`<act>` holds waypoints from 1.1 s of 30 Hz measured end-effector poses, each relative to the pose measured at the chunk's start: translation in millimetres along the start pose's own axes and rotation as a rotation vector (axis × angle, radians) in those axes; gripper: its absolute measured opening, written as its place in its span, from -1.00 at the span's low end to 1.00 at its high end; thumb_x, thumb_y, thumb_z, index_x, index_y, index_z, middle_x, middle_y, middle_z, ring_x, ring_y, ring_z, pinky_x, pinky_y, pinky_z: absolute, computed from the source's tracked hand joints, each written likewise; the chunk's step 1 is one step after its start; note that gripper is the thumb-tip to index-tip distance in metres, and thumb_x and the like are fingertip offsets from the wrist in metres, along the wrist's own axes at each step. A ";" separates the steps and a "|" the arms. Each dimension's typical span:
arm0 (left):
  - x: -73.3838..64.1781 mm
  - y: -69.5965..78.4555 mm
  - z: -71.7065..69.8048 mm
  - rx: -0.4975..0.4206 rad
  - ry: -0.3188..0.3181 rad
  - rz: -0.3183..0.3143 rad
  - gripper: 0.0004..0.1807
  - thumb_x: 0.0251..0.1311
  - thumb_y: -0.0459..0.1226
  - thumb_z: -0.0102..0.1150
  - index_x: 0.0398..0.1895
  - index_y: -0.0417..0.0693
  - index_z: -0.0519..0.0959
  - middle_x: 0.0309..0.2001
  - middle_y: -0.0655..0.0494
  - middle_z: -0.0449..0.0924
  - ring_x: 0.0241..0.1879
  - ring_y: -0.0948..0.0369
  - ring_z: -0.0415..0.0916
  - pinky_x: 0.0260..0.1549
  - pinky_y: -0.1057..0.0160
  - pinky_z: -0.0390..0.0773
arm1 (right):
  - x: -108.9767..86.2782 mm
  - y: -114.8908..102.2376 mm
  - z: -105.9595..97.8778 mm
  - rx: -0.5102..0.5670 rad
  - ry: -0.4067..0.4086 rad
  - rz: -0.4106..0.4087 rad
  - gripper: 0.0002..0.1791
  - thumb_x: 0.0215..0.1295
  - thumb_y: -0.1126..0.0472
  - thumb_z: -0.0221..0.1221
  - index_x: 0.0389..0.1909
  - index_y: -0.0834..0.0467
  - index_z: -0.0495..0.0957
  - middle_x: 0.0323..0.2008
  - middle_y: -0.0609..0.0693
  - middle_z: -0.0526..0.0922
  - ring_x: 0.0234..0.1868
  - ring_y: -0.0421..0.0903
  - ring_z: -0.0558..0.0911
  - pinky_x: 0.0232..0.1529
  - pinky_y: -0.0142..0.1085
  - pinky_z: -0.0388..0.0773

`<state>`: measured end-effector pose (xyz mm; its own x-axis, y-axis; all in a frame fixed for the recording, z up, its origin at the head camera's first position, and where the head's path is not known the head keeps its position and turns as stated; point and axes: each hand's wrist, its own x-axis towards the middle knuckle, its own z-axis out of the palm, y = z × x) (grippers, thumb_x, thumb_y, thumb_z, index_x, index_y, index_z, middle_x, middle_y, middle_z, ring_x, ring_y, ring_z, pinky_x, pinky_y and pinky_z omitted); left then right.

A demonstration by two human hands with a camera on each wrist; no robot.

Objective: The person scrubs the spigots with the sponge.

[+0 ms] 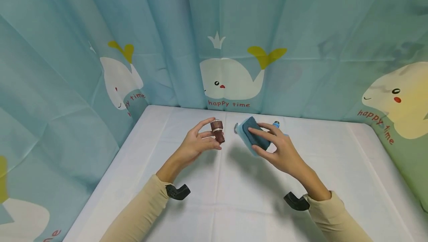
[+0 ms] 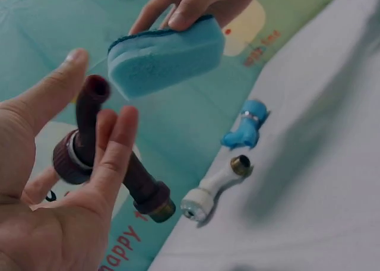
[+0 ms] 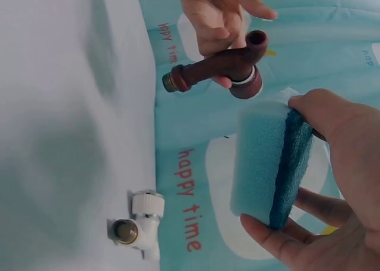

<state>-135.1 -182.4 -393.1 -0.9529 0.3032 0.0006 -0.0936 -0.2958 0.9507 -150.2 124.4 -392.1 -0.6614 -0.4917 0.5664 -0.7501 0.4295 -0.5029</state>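
My left hand [image 1: 195, 142] holds a dark reddish-brown tap [image 1: 217, 126] by its body, lifted above the table. In the left wrist view the tap's curved spout [image 2: 89, 107] points upward, and its threaded end [image 2: 163, 210] angles down past the fingers. To the right, my right hand [image 1: 282, 151] grips a sponge [image 1: 255, 134] between thumb and fingers. The sponge has a light blue foam side and a darker blue scouring side, plain in the right wrist view [image 3: 261, 164]. The foam faces the tap, with a gap between the two.
Behind the sponge, a white tap [image 2: 208, 191] and a blue tap [image 2: 246, 125] lie on the white-covered table [image 1: 197, 216]; the head view mostly hides them. A blue curtain with whale prints [image 1: 234, 78] stands along the table's back and left edges.
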 end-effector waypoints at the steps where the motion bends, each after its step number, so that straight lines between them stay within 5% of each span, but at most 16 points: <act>1: 0.0 -0.1 0.4 0.002 0.008 0.000 -0.07 0.15 -0.66 0.27 0.57 0.03 0.21 0.09 -0.31 0.60 -0.13 0.01 0.71 -0.11 0.06 0.73 | -0.3 -0.5 0.0 0.000 -0.004 0.004 -0.39 0.17 0.25 0.48 0.28 0.00 0.63 0.30 0.17 0.52 0.14 0.08 0.62 -0.09 0.04 0.66; 6: 0.0 -1.3 3.7 0.168 0.093 0.040 -0.08 0.09 -0.59 0.40 0.52 0.08 0.30 -0.08 -0.16 0.73 -0.30 0.12 0.70 -0.29 0.22 0.67 | 0.0 -3.3 0.1 0.003 -0.025 0.013 -0.38 0.19 0.22 0.48 0.30 -0.03 0.61 0.32 0.14 0.50 0.21 0.04 0.58 -0.06 -0.01 0.67; 10: -1.6 -0.3 6.6 0.288 0.139 0.050 -0.20 0.19 -0.41 0.44 0.50 0.12 0.35 -0.13 -0.13 0.77 -0.21 0.13 0.73 -0.11 0.22 0.63 | 1.1 -4.8 0.7 0.001 -0.025 0.011 -0.38 0.19 0.22 0.48 0.31 -0.04 0.61 0.33 0.12 0.50 0.22 0.05 0.58 -0.05 0.01 0.67; 14: -2.3 -3.5 7.2 0.140 0.081 -0.010 -0.30 0.36 -0.42 0.28 0.53 -0.06 0.28 -0.09 -0.21 0.74 -0.10 0.05 0.74 0.03 -0.01 0.67 | 1.9 -6.6 0.8 0.005 -0.022 0.011 -0.37 0.18 0.21 0.49 0.31 -0.05 0.61 0.33 0.12 0.50 0.24 0.07 0.57 -0.03 0.02 0.65; 18: -3.4 -9.6 6.2 -0.017 0.052 -0.083 -0.25 0.32 -0.58 0.20 0.54 -0.16 0.22 -0.12 -0.25 0.69 -0.15 0.01 0.75 -0.02 -0.15 0.67 | 2.9 -8.6 1.2 0.007 -0.029 0.011 -0.38 0.19 0.20 0.48 0.31 -0.05 0.61 0.33 0.12 0.50 0.26 0.07 0.55 0.01 0.03 0.65; 23: -1.9 -13.0 8.3 0.056 0.113 -0.073 -0.20 0.17 -0.58 0.36 0.48 -0.13 0.32 0.10 -0.24 0.56 -0.24 0.02 0.76 -0.12 -0.08 0.72 | 5.6 -11.9 3.4 0.005 -0.017 -0.013 -0.37 0.17 0.23 0.49 0.30 -0.04 0.61 0.33 0.12 0.50 0.20 0.02 0.58 -0.05 -0.04 0.65; 28: 2.3 -11.8 15.9 0.170 0.132 -0.073 -0.31 0.15 -0.48 0.44 0.38 -0.20 0.44 0.36 -0.19 0.38 -0.34 0.03 0.76 -0.26 -0.09 0.74 | 17.9 -22.5 9.1 -0.048 0.017 -0.166 -0.34 0.13 0.28 0.50 0.30 -0.01 0.61 0.37 0.22 0.43 0.12 0.12 0.57 -0.15 -0.07 0.65; 33: 4.3 -10.0 23.4 0.269 0.086 -0.115 -0.38 0.12 -0.37 0.52 0.28 -0.18 0.53 0.17 -0.23 0.57 -0.39 -0.01 0.76 -0.34 -0.09 0.75 | 31.6 -33.8 10.4 -0.196 -0.004 -0.320 -0.30 0.10 0.30 0.52 0.31 -0.11 0.61 0.41 0.24 0.37 0.10 0.25 0.46 -0.12 0.02 0.65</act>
<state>-131.6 -157.0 -395.3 -0.9626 0.2393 -0.1275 -0.1338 -0.0102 0.9910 -145.7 86.5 -363.9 -0.3938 -0.6273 0.6719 -0.9055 0.3903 -0.1664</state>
